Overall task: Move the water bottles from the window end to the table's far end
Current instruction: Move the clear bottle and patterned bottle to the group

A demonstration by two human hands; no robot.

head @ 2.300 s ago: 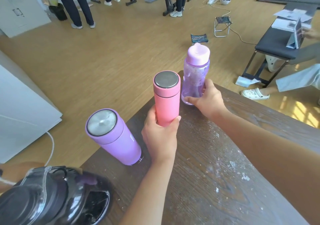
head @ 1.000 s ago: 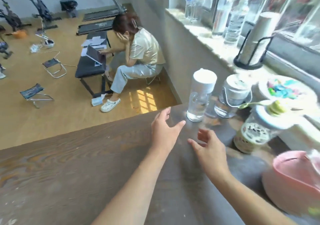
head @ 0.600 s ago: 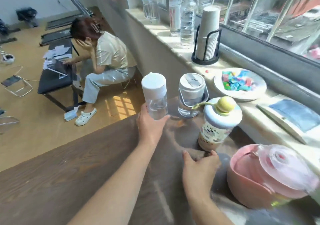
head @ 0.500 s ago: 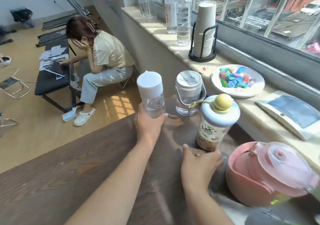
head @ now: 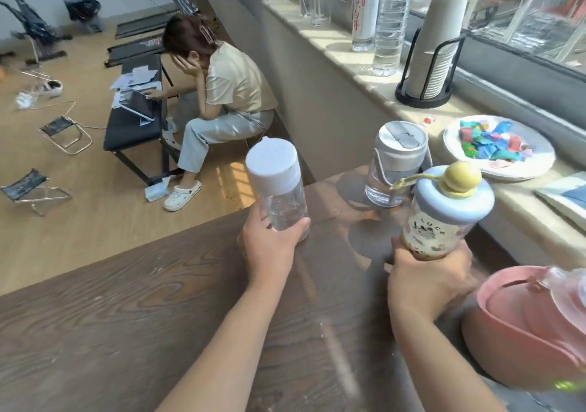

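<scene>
dark wood-grain table [head: 133,322] fills the near part of the view, its far edge running diagonally up toward a sunlit window sill [head: 364,72] on the right. beyond the table at far left, small folding stools [head: 30,189] stand on a light wooden floor. further right, a seated person [head: 222,100] in a pale top leans over a low black bench [head: 133,126] with papers and a tablet on it.

two bare forearms reach in from the near edge. the left hand [head: 269,246] is wrapped around the lower part of a clear water bottle with a white cap [head: 279,186], thumb on the left and fingers curled round the right side. the bottle is upright; whether its base touches the table cannot be told.

farther right, near the table's window end, a clear bottle with a grey flip lid and carry loop [head: 396,164] stands on the table, apart from both hands.

the right hand [head: 428,281] grips the base of a printed bottle with a pale blue lid and yellow knob [head: 444,218], tilted slightly toward the right, just near of the grey-lidded bottle.

at the near right edge sits a pink container with a clear lid [head: 526,332]. on the sill behind, from left to right: tall plastic water bottles [head: 393,18], a stack of paper cups in a black wire holder [head: 434,46], and a white plate of coloured wrapped sweets [head: 494,148].
</scene>
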